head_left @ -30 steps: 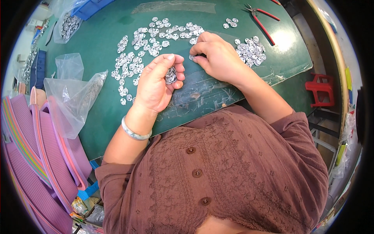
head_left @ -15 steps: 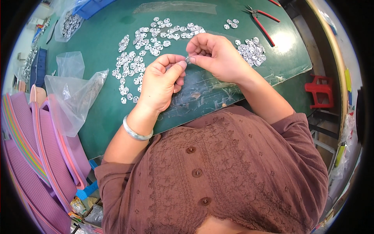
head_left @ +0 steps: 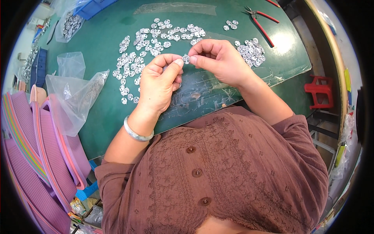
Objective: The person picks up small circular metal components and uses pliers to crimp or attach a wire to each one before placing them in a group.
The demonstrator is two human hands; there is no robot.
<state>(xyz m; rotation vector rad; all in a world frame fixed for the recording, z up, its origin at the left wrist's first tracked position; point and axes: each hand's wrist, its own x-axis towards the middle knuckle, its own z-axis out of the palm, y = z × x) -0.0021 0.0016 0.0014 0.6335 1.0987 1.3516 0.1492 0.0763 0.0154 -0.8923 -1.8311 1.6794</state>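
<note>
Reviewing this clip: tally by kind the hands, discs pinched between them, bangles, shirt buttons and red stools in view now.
Hands (left hand, right hand): 2
Silver disc between the hands: 1
Bangle: 1
Shirt buttons: 3
Red stool: 1
Total: 8

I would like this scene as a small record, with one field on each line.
Surface: green table
Left hand: thumb and finger at a small silver disc
Right hand: thumb and finger at the same disc, opposite side
Scattered: loose silver discs, mostly beyond the left hand
Heaped: disc pile, right of the right hand
Tool: red-handled pliers, beyond the pile
</note>
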